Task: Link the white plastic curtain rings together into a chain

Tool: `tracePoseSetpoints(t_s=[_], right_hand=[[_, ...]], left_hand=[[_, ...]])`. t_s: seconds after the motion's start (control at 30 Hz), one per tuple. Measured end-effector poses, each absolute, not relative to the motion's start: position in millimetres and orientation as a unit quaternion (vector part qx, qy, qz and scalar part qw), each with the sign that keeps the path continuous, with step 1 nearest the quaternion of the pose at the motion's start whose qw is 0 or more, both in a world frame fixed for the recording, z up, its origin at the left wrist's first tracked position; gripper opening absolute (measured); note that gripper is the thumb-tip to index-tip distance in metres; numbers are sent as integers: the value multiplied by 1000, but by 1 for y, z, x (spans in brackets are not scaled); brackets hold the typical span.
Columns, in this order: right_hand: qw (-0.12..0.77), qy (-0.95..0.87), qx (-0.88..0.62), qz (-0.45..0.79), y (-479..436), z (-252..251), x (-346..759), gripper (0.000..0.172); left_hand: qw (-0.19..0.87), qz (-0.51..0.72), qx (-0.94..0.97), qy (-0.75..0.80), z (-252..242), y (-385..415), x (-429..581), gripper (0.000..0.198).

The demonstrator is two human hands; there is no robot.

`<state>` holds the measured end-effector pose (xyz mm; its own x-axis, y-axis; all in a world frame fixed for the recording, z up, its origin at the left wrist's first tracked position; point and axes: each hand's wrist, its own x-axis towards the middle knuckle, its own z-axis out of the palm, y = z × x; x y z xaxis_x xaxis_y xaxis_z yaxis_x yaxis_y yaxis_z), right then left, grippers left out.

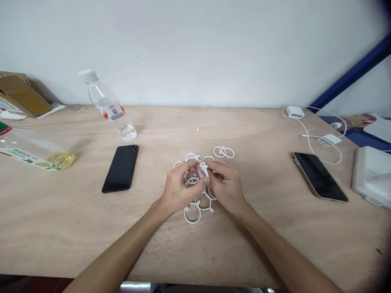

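Over the middle of the table, my left hand pinches a white plastic ring, which looks like a curtain ring with a small eyelet, between thumb and fingers. Close against it from the other side, my right hand has its fingertips closed on the same ring; those fingertips are partly hidden. Beneath and around both hands lie several loose white rings, some overlapping. A pair of crossed rings rests just beyond my right hand.
Left of my hands are a black phone, a tilted-looking water bottle, an oil bottle and a cardboard box. To the right are another phone, a white charger with cables and a white case. A wall stands behind.
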<state>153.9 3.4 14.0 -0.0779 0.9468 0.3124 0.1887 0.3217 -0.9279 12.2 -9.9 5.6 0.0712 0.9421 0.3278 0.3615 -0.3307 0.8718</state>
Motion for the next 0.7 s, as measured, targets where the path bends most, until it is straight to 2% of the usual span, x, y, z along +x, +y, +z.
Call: tracePoseSetpoints(t_s=[0.1, 0.2, 0.3, 0.47, 0.57, 0.7], right_hand=[[475, -571, -456, 490, 4, 17, 153, 14], [453, -487, -472, 578, 6, 18, 155, 22], [467, -437, -461, 615, 9, 18, 158, 24], [439, -498, -465, 586, 5, 22, 159, 37], [429, -539, -487, 537, 2, 24, 156, 31], [444, -540, -501, 510, 1, 25, 154, 26]], left_hand=[[303, 497, 633, 511, 6, -9, 12, 18], [317, 514, 622, 499, 6, -9, 11, 32], [271, 515, 649, 489, 6, -9, 9, 38], [117, 478, 743, 453, 5, -5, 6, 37], [61, 436, 791, 424, 4, -4, 5, 36], [49, 423, 791, 439, 5, -5, 5, 31]])
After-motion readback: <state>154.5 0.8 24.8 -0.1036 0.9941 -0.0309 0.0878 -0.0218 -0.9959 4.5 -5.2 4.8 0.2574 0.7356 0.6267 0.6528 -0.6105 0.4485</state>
